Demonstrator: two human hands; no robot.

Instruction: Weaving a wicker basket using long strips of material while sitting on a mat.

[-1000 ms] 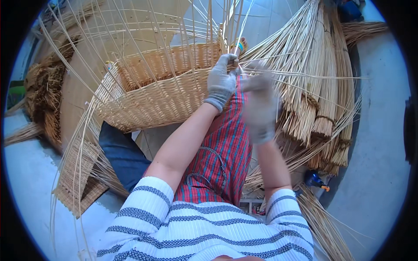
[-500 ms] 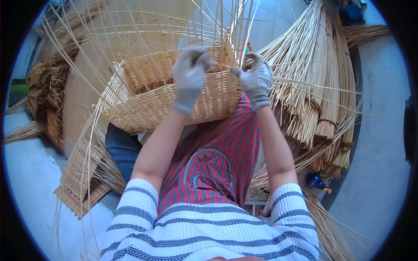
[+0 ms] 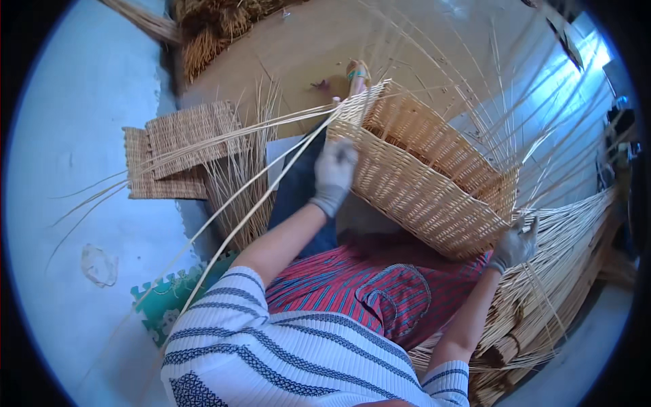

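A half-woven wicker basket (image 3: pixel 420 190), long and rectangular, rests tilted across my lap with upright stakes rising from it. My left hand (image 3: pixel 336 169), in a pale grey glove, is against the outer wall near its left end; motion smears the fingers. At the near right corner my right hand (image 3: pixel 515 244), gloved the same way, grips the basket, its fingers partly hidden by the corner. Long loose wicker strands (image 3: pixel 271 178) run from the left end out past my left arm.
Two flat woven panels (image 3: pixel 193 132) lie at the left, beside upright thin reeds (image 3: pixel 241 183). Bundles of pale wicker rods (image 3: pixel 542 298) lie at the right. A green foam mat (image 3: pixel 166 305) is near my left elbow, and brown fibre bundles (image 3: pixel 210 27) are at the back.
The view has swung left. My hands, formerly together at the basket's right corner, are now apart at opposite ends. The basket slants down toward the right in the picture.
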